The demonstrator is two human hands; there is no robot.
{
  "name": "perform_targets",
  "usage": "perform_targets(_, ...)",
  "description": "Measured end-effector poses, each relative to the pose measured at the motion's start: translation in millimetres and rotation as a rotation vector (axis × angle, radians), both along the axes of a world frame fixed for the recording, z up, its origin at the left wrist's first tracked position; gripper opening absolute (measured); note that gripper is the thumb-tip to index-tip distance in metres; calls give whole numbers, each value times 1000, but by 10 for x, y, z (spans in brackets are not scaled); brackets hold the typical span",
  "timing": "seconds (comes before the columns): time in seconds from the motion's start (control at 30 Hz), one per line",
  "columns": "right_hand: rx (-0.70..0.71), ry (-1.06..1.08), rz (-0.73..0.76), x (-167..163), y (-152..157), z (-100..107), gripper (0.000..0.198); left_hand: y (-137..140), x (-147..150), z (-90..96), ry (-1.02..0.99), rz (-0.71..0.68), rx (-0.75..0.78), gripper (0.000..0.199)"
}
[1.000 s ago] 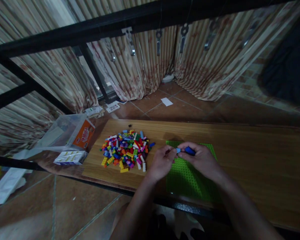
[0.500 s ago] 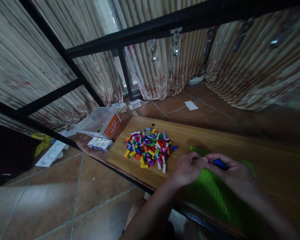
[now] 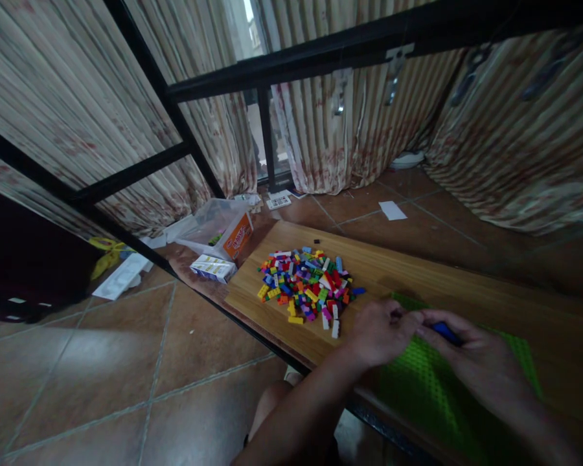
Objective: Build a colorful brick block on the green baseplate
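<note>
My right hand (image 3: 471,349) is closed around a blue toy brick (image 3: 447,332), which shows between thumb and fingers. My left hand (image 3: 386,330) meets it, fingertips pinched together against the right hand's fingertips; what they hold, if anything, is hidden. Both hands are above a green studded baseplate (image 3: 427,382) lying on the wooden board. Left of my hands spreads a heap of small coloured bricks (image 3: 306,285). A blue brick (image 3: 358,291) and a few white ones lie at the edge of the heap nearest my left hand.
The wooden board (image 3: 393,259) lies lengthwise before me. Beyond its left end stand a clear plastic box (image 3: 214,223) with an orange label and a small white carton (image 3: 212,268). A black frame bar (image 3: 291,61) crosses above, with curtains behind. A tiny black brick (image 3: 317,241) lies near the board's far edge.
The camera view has shifted, so the whole scene sits further right. Both hands stay together above the baseplate, with the blue brick still in my right hand.
</note>
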State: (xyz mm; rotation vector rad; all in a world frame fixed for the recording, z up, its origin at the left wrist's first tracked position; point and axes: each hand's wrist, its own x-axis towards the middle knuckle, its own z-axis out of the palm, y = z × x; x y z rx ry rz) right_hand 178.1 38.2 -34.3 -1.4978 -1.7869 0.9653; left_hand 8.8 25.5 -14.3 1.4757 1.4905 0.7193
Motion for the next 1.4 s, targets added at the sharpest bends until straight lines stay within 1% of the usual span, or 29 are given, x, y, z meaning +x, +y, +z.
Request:
perform_targets(0.1,-1,-14,-9,-54,-8,0,38,-15,-29,10,67,35,54,38)
perform_targets(0.2,14,-24,-6,-105,-15,-39,38,-26,-55,-13,96,98,112,40)
perform_targets(0.3,16,-34,22,-172,-29,-95,39,-16,-117,-33,80,191,160,44)
perform_targets(0.4,-7,-49,62,-270,-58,-163,38,33,-294,-12,3,304,258,47)
perform_targets(0.47,-11,-61,91,-348,-88,-209,37,74,-520,24,-54,421,324,46)
perform_targets(0.53,-8,-77,118,-431,-123,-243,36,96,-833,65,-67,575,374,41)
perform_targets(0.57,-9,-86,127,-473,-141,-255,36,92,-1012,82,-37,672,389,39)
perform_targets(0.63,-11,-99,142,-555,-172,-267,34,52,-1379,101,32,826,372,34)
perform_targets(0.73,6,-117,156,-650,-194,-285,32,-65,-1838,91,231,949,276,17)
perform_targets(0.8,38,-138,156,-684,-191,-311,30,-146,-2030,63,323,954,185,18)
perform_targets(0.87,72,-172,150,-696,-181,-350,29,-207,-2134,25,384,874,103,22)
perform_targets(0.93,100,-215,143,-696,-173,-390,29,-240,-2179,-19,405,782,50,24)
perform_targets(1.07,153,-287,157,-705,-176,-433,33,-247,-2193,-102,402,690,7,29)
perform_targets(1.17,202,-334,169,-730,-185,-430,33,-227,-2178,-142,449,632,-30,29)
perform_targets(1.27,233,-333,174,-749,-186,-423,32,-199,-2141,-162,518,612,-55,26)
perform_targets(1.4,226,-322,171,-762,-175,-415,33,-168,-2078,-155,568,598,-56,21)
